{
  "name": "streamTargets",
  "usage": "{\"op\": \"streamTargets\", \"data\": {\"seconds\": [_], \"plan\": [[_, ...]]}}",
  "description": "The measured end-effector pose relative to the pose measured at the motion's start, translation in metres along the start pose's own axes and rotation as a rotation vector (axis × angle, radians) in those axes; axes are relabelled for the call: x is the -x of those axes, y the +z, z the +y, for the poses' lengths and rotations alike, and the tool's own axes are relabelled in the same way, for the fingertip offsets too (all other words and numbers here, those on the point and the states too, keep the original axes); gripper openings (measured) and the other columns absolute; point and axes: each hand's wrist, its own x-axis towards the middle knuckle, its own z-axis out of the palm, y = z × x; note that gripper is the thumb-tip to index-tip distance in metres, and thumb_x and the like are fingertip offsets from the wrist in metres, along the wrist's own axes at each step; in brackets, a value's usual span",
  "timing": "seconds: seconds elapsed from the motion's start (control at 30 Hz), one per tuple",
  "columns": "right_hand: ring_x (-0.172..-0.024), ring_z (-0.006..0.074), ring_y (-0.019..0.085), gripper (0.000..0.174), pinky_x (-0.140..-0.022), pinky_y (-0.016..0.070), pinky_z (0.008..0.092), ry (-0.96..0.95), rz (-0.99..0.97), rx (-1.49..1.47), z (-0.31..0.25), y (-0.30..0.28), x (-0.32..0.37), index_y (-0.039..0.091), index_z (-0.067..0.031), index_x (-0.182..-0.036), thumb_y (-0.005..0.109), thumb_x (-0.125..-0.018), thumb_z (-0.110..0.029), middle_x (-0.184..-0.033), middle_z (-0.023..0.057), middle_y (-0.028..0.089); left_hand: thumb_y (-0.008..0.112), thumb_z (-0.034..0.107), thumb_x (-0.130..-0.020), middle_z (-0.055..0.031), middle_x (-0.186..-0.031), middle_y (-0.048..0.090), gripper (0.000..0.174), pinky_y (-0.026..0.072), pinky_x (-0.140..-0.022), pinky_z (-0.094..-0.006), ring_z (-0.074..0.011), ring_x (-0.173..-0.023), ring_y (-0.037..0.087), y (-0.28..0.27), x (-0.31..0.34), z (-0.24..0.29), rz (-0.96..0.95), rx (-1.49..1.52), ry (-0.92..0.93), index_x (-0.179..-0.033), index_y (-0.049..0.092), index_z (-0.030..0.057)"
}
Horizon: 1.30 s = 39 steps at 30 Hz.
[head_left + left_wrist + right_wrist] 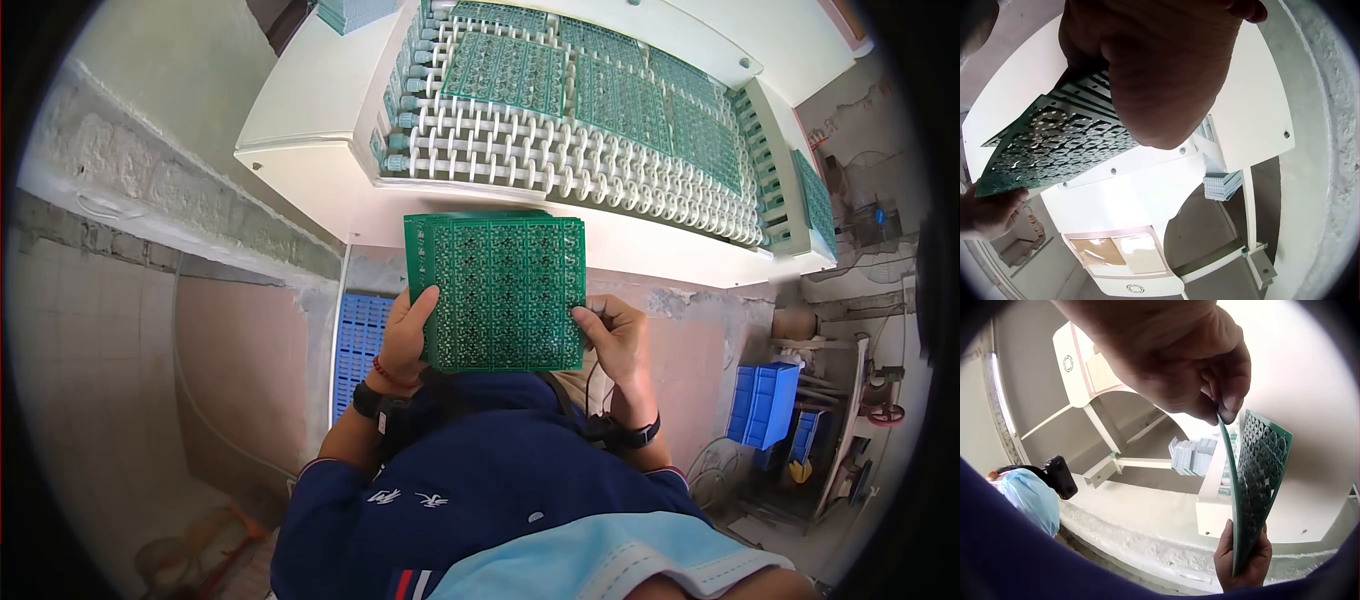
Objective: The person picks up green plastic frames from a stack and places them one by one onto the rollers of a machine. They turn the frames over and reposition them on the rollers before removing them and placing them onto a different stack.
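A stack of green circuit boards (505, 295) is held up in front of the person's body, between both hands. My left hand (403, 335) grips its left edge, thumb lying on the front face. At the right edge my right hand (618, 335) pinches, with the thumb at the front. In the right wrist view the boards (1263, 465) spread apart toward the top, and the right fingers (1229, 403) pinch the edge of the nearer part. The left hand (1244, 562) holds the lower ends together there. Several board edges (1085, 94) fan out beside the left palm in the left wrist view.
A white conveyor machine (330, 130) stands ahead, its white rollers (480, 150) carrying several green boards (505, 75). A pale stack (350, 12) lies at its upper left. Blue crates (762, 400) stand at the right, and a blue slatted piece (360, 340) at the left.
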Motion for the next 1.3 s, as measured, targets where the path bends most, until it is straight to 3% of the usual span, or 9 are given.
{"op": "streamTargets", "data": {"seconds": [0.4, 0.47, 0.67, 0.83, 0.87, 1.0, 1.1, 1.17, 1.3], "plan": [[-0.055, 0.0059, 0.056, 0.014, -0.047, 0.0435, 0.0176, 0.048, -0.151, -0.070, -0.002, -0.004, -0.004, 0.058, 0.0051, -0.090, 0.058, -0.088, -0.009, -0.067, 0.0056, 0.062, 0.039, 0.013, -0.096, -0.0117, -0.104, 0.060, 0.028, 0.0514, -0.074, -0.0276, -0.0167, -0.086, 0.061, 0.003, 0.000, 0.003, 0.034, 0.004, -0.013, -0.116, 0.049, -0.0041], [-0.057, 0.0067, 0.057, 0.013, -0.049, 0.0446, 0.0179, 0.011, -0.163, -0.240, -0.002, -0.005, -0.003, 0.056, 0.0043, -0.092, 0.057, -0.089, -0.008, -0.071, 0.0060, 0.063, 0.039, 0.013, -0.096, -0.0115, -0.104, 0.060, 0.028, 0.0512, -0.075, -0.0279, -0.0169, -0.087, 0.061, 0.001, -0.001, 0.002, 0.019, 0.028, -0.015, -0.116, 0.049, -0.0041], [-0.058, 0.0046, 0.052, 0.014, -0.052, 0.0404, 0.0171, -0.143, -0.071, -0.326, -0.004, -0.017, -0.015, 0.057, 0.0029, -0.094, 0.057, -0.089, -0.010, -0.073, 0.0034, 0.062, 0.038, 0.016, -0.096, -0.0144, -0.105, 0.060, 0.031, 0.0515, -0.077, -0.0318, -0.0210, -0.090, 0.062, -0.004, -0.003, 0.000, 0.013, 0.065, -0.038, -0.116, 0.049, -0.0057], [-0.057, 0.0034, 0.047, 0.014, -0.050, 0.0358, 0.0169, -0.220, -0.047, -0.514, -0.033, -0.011, -0.052, 0.057, 0.0044, -0.093, 0.056, -0.089, -0.010, -0.074, 0.0018, 0.060, 0.040, 0.013, -0.095, -0.0118, -0.106, 0.060, 0.029, 0.0503, -0.079, -0.0307, -0.0179, -0.090, 0.061, -0.006, -0.003, 0.001, -0.031, 0.058, -0.045, -0.117, 0.049, -0.0040], [-0.056, 0.0045, 0.049, 0.016, -0.049, 0.0375, 0.0175, -0.207, 0.064, -0.572, -0.050, 0.003, -0.060, 0.058, 0.0052, -0.092, 0.056, -0.089, -0.010, -0.073, 0.0019, 0.060, 0.041, 0.015, -0.095, -0.0125, -0.106, 0.060, 0.030, 0.0506, -0.078, -0.0313, -0.0189, -0.090, 0.061, -0.004, -0.002, 0.001, -0.008, 0.043, -0.049, -0.116, 0.050, -0.0045], [-0.055, 0.0079, 0.055, 0.018, -0.046, 0.0423, 0.0206, -0.198, -0.038, -0.596, -0.037, 0.010, -0.129, 0.058, 0.0050, -0.091, 0.056, -0.090, -0.013, -0.073, 0.0040, 0.062, 0.042, 0.016, -0.094, -0.0128, -0.107, 0.060, 0.032, 0.0500, -0.079, -0.0317, -0.0195, -0.093, 0.061, 0.002, 0.001, 0.002, 0.030, 0.000, -0.042, -0.116, 0.050, -0.0052], [-0.051, 0.0102, 0.057, 0.020, -0.043, 0.0437, 0.0227, -0.124, -0.045, -0.289, -0.040, 0.024, -0.155, 0.059, 0.0044, -0.085, 0.059, -0.088, -0.015, -0.068, 0.0057, 0.063, 0.042, 0.016, -0.094, -0.0125, -0.108, 0.059, 0.032, 0.0496, -0.080, -0.0311, -0.0196, -0.094, 0.060, -0.001, 0.003, 0.003, 0.022, -0.033, -0.060, -0.118, 0.049, -0.0049], [-0.046, 0.0098, 0.055, 0.022, -0.040, 0.0418, 0.0225, -0.135, 0.075, 0.169, -0.029, 0.018, -0.170, 0.060, 0.0042, -0.079, 0.061, -0.086, -0.017, -0.062, 0.0062, 0.062, 0.042, 0.015, -0.094, -0.0120, -0.108, 0.059, 0.031, 0.0496, -0.080, -0.0311, -0.0192, -0.093, 0.060, 0.002, 0.004, 0.004, 0.037, -0.007, -0.045, -0.117, 0.049, -0.0045], [-0.044, 0.0075, 0.051, 0.023, -0.039, 0.0398, 0.0221, -0.135, 0.162, 0.166, -0.032, -0.024, -0.162, 0.063, 0.0056, -0.083, 0.062, -0.084, -0.018, -0.058, 0.0036, 0.058, 0.042, 0.013, -0.094, -0.0114, -0.106, 0.060, 0.029, 0.0497, -0.079, -0.0306, -0.0187, -0.091, 0.060, -0.004, 0.004, 0.001, 0.062, 0.101, -0.082, -0.117, 0.050, -0.0038]]}}
